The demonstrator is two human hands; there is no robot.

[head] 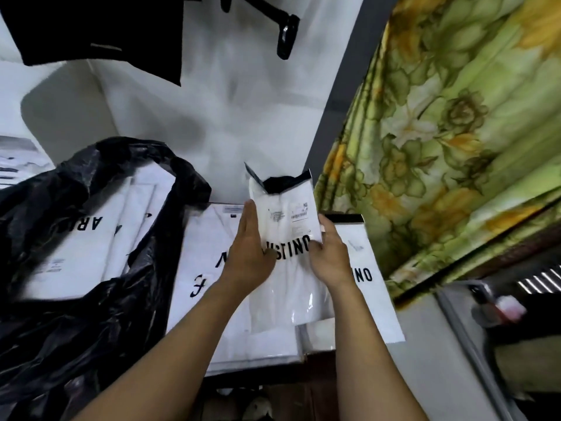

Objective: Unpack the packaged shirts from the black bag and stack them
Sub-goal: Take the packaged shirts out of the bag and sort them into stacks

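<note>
A white packaged shirt (288, 214) with black lettering stands tilted up between my hands in the head view. My left hand (250, 247) lies flat against its left edge, fingers straight. My right hand (326, 253) grips its right edge, thumb on the front. Beneath it lies a stack of white packaged shirts (212, 268), another package (364, 268) sticking out to the right. The black bag (76, 314) sits open at the left with more white packaged shirts (88, 244) inside.
A green floral curtain (455, 132) hangs close on the right. A white wall (227, 101) is behind, with dark clothing (100, 31) hanging at top left. A grey appliance edge (473, 344) stands at lower right. More white packages (15, 165) lie at far left.
</note>
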